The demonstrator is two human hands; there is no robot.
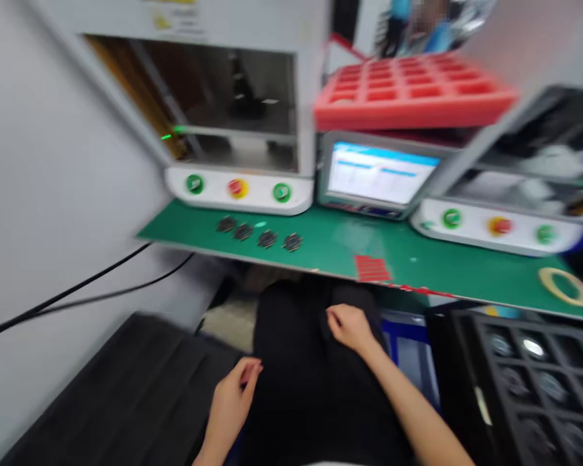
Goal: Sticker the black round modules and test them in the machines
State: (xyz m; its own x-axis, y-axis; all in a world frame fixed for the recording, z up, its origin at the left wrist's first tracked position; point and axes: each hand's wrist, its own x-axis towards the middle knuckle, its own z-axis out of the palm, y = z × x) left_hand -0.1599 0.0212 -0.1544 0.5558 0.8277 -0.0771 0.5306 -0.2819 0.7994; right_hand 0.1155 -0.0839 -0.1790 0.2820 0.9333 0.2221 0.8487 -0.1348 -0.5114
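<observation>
My left hand [236, 391] hangs beside my left thigh, its fingers curled in toward the thumb. I see nothing held in it. My right hand [350, 327] rests in a loose fist on the dark trousers [306, 375] over my right thigh, also with nothing visible in it. Both hands are below the front edge of the green bench top [335, 239] and apart from the things on it. Several small dark round parts with short projecting tabs [267, 239] lie in a row there. Red strips [372, 268] lie near the bench's front edge.
Two white machines with green and red-yellow buttons [238, 188] flank a lit screen [383, 173]. Above it sits a red compartment tray [412, 94]. A tape roll [566, 287] lies at right. Black trays [554, 388] hold round parts; a dark flat surface [126, 395] is at left.
</observation>
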